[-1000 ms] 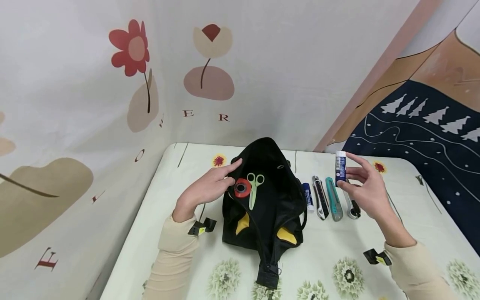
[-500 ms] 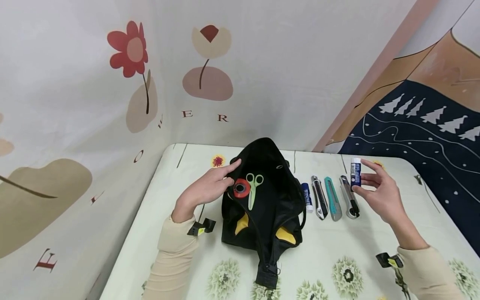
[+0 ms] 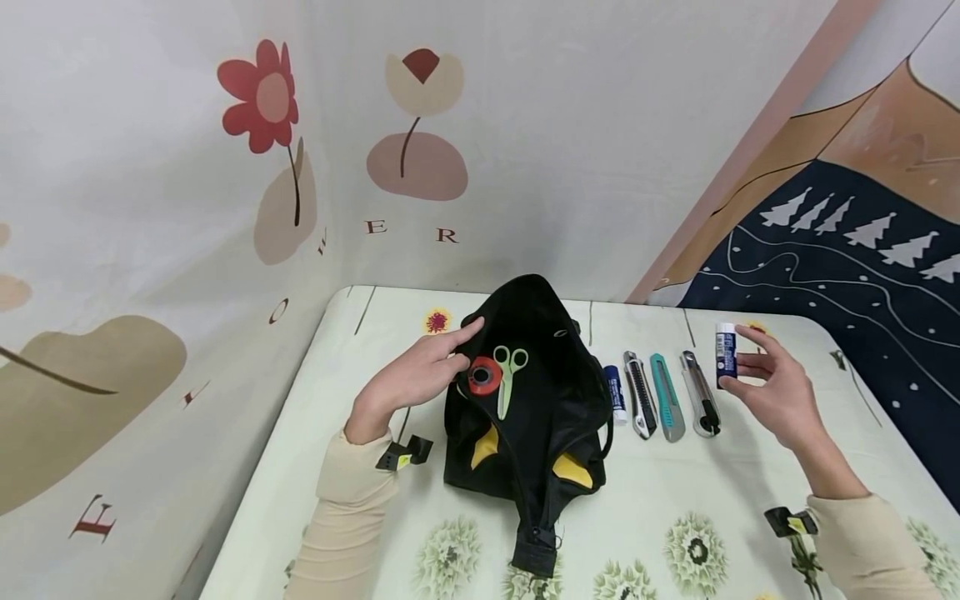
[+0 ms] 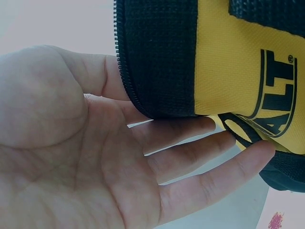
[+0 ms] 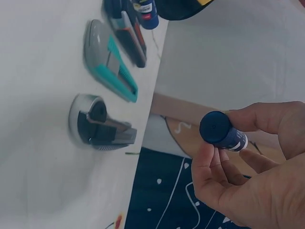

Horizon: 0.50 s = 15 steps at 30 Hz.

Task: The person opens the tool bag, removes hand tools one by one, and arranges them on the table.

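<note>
An unzipped black-and-yellow tool bag (image 3: 551, 433) lies on the table with its mouth open. My left hand (image 3: 416, 375) pinches its left rim, thumb on one side of the zipper edge and fingers along the yellow outer face (image 4: 228, 71). Inside the bag are a red round tape roll (image 3: 484, 377) and pale green scissors (image 3: 506, 392). My right hand (image 3: 776, 387) holds a blue glue stick (image 3: 726, 357) with a white end upright above the table, right of the knives. Its dark blue end (image 5: 215, 127) faces the right wrist camera, between thumb and fingertips.
Right of the bag lie a second blue glue stick (image 3: 615, 395), a black-and-silver utility knife (image 3: 641, 396), a teal utility knife (image 3: 667, 398) and another silver-black utility knife (image 3: 701, 394) in a row. A printed cloth wall (image 3: 555, 167) rises behind the table (image 3: 360, 533).
My right hand has carried the glue stick to the right and slightly down, from over the right-hand knife to beside it. The left hand and bag have stayed in place.
</note>
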Motion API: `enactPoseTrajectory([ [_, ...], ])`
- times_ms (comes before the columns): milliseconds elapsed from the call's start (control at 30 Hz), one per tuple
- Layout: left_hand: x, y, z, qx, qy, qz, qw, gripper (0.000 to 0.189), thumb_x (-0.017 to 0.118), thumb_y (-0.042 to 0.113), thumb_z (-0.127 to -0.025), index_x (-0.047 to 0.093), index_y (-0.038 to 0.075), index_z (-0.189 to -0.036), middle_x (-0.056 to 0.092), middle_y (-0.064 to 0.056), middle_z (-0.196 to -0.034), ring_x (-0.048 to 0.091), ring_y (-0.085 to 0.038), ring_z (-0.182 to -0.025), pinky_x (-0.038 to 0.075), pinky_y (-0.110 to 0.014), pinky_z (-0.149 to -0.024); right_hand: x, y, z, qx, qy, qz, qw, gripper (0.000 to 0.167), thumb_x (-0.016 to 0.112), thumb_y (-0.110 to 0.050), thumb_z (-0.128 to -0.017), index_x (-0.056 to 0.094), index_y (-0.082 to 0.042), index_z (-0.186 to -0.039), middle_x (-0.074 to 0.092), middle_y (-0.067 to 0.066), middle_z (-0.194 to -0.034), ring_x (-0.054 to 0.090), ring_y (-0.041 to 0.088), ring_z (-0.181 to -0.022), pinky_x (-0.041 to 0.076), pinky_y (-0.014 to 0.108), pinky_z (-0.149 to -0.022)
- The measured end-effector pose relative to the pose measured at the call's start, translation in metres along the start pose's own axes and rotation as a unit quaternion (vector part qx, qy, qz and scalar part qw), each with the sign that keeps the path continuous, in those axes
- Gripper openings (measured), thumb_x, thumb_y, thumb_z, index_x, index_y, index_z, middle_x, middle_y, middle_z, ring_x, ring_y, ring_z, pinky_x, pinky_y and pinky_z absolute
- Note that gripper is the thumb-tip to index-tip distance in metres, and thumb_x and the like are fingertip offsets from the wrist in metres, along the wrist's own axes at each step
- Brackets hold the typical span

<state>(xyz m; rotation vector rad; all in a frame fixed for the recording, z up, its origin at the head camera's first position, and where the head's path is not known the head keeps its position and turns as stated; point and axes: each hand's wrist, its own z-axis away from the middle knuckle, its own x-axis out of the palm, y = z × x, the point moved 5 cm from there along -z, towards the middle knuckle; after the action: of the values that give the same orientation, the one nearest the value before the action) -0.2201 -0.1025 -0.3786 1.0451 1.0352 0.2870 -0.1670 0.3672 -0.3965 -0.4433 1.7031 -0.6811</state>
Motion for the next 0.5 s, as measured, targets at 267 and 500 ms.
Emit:
enactPoseTrajectory([
  [267,0.001,-0.001,-0.001,0.001,0.000,0.000,1.0000,0.067,0.041,0.012,-0.112,0.025,0.011,-0.178,0.058,-0.013,-0.082,0.023,-0.016,-0.057,0.031,-0.039,-0.070,0.000,0.011,-0.001,0.026,-0.005,0.017,0.9995,0.086,0.076,0.007,-0.097,0.034,0.002,-0.171,0.061,0.040,-0.137,0.063,0.014,-0.104,0.043,0.002,-0.070],
  [500,0.000,0.001,-0.001,0.002,0.001,-0.001,1.0000,0.067,0.041,0.011,-0.112,0.025,0.011,-0.177,0.058,-0.011,-0.085,0.027,-0.017,-0.060,0.032,-0.040,-0.071,0.002,0.021,-0.003,0.037,-0.011,0.015,0.9991,0.085,0.075,0.009,-0.096,0.034,0.004,-0.170,0.060,0.042,-0.135,0.064,0.048,-0.117,0.042,0.003,-0.069],
])
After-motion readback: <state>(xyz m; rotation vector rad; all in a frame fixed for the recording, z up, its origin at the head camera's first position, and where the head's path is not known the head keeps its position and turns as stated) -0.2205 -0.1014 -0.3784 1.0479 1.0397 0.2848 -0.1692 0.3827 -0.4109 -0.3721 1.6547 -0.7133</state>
